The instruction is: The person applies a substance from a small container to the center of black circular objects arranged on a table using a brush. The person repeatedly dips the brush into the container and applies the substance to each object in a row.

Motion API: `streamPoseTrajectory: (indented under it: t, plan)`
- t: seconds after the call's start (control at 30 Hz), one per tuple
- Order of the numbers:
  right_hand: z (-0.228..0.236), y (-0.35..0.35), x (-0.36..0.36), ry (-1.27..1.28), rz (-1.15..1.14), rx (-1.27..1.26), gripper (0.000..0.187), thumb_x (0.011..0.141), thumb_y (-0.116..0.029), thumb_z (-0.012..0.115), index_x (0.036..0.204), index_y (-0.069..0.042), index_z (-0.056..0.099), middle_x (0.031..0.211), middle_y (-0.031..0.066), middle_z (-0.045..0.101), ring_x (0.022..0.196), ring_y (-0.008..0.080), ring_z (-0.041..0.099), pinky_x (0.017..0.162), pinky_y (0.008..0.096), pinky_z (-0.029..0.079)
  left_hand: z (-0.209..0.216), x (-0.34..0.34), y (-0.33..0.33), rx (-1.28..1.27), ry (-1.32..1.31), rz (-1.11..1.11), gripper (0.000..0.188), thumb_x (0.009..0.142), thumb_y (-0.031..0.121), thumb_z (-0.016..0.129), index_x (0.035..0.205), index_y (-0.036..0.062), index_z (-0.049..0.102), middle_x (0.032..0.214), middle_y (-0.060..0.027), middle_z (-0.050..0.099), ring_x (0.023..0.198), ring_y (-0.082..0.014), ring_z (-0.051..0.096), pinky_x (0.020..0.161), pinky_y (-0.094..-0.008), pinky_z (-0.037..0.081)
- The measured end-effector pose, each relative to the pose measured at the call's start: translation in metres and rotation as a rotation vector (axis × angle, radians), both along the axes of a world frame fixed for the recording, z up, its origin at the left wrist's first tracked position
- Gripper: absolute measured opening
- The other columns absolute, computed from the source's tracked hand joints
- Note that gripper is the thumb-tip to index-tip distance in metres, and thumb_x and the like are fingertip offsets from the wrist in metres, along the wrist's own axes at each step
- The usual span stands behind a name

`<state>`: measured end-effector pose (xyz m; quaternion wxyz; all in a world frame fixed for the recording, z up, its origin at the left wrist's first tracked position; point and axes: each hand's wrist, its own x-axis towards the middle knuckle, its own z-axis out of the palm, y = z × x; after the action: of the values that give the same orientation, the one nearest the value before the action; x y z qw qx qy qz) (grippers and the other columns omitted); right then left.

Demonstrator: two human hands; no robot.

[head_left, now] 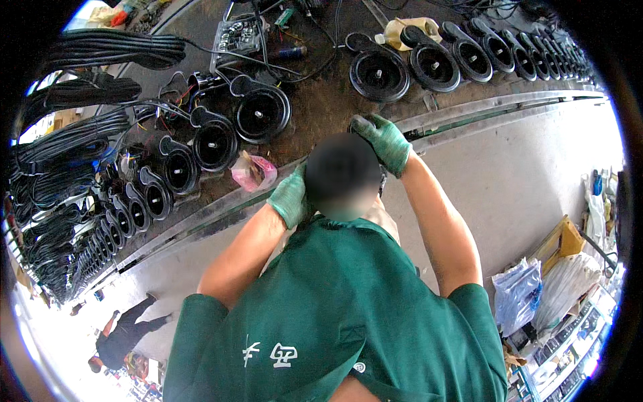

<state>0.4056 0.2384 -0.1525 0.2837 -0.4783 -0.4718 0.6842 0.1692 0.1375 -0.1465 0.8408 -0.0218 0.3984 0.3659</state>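
At the near edge of the workbench (318,100), the gloved left hand (292,197) and right hand (387,144), both half-curled, hold a dark round part (341,173) between them; blurring hides their fingers' full closure.

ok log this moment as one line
left hand: at blurred dark part | right hand: at its upper right | bench: pink bag, black round parts

A brown bench (318,94) carries rows of black parts (365,82) from 8 to 11 and 1 to 2 o'clock, plus a tray (216,50) at 11, bottle (408,32) at 1 and pink bag (254,171) at 10.
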Motion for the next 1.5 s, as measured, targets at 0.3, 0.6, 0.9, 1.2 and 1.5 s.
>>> streamPoseTrajectory:
  t: [0.3, 0.6, 0.9, 1.2, 1.5]
  plan:
    - [0.023, -0.013, -0.03, -0.165, -0.076, 0.021, 0.057, 0.096, -0.04, 0.073, 0.131, 0.004, 0.06, 0.112, 0.0136, 0.073, 0.1, 0.0185, 0.065, 0.09, 0.0318, 0.053, 0.074, -0.011, -0.013, 0.344, 0.257, -0.101, 0.063, 0.097, 0.039, 0.069, 0.148, 0.0089, 0.046, 0.133, -0.0107, 0.064, 0.111, -0.0248, 0.069, 0.088, -0.04, 0.063]
    - [0.053, 0.031, -0.046, -0.243, -0.004, 0.132, 0.059, 0.1, -0.033, 0.068, 0.141, 0.006, 0.052, 0.131, 0.0219, 0.066, 0.117, 0.0247, 0.064, 0.1, 0.0336, 0.05, 0.06, 0.005, 0.001, 0.27, 0.292, 0.202, 0.056, 0.098, 0.021, 0.069, 0.147, 0.0122, 0.044, 0.13, -0.0098, 0.064, 0.107, -0.0284, 0.071, 0.079, -0.0441, 0.067]
    - [0.06, -0.014, -0.024, -0.362, 0.037, 0.077, 0.059, 0.103, -0.032, 0.064, 0.144, 0.006, 0.048, 0.133, 0.0223, 0.065, 0.118, 0.0258, 0.062, 0.103, 0.0345, 0.047, 0.013, 0.017, 0.017, 0.499, 0.492, 0.231, 0.058, 0.1, 0.019, 0.068, 0.15, 0.0092, 0.04, 0.141, -0.0093, 0.057, 0.124, -0.0241, 0.059, 0.103, -0.0405, 0.055]
    - [0.058, -0.041, -0.014, -0.416, -0.029, 0.323, 0.043, 0.107, -0.037, 0.055, 0.135, -0.005, 0.057, 0.092, 0.0064, 0.068, 0.065, 0.0119, 0.061, 0.052, 0.0263, 0.048, 0.03, -0.005, 0.017, 0.564, 0.626, 0.004, 0.069, 0.099, 0.034, 0.071, 0.151, 0.0042, 0.037, 0.142, -0.0091, 0.055, 0.129, -0.0211, 0.052, 0.111, -0.0369, 0.046]
    - [0.165, 0.031, 0.022, -0.723, -0.152, 1.018, 0.024, 0.091, -0.006, 0.071, 0.114, -0.001, 0.072, 0.103, 0.0171, 0.075, 0.089, 0.0257, 0.075, 0.077, 0.0355, 0.058, 0.031, -0.027, 0.003, 0.497, 0.498, 0.046, 0.091, 0.098, 0.038, 0.071, 0.156, -0.0095, 0.02, 0.154, -0.0213, 0.043, 0.142, -0.0297, 0.04, 0.12, -0.0374, 0.031]
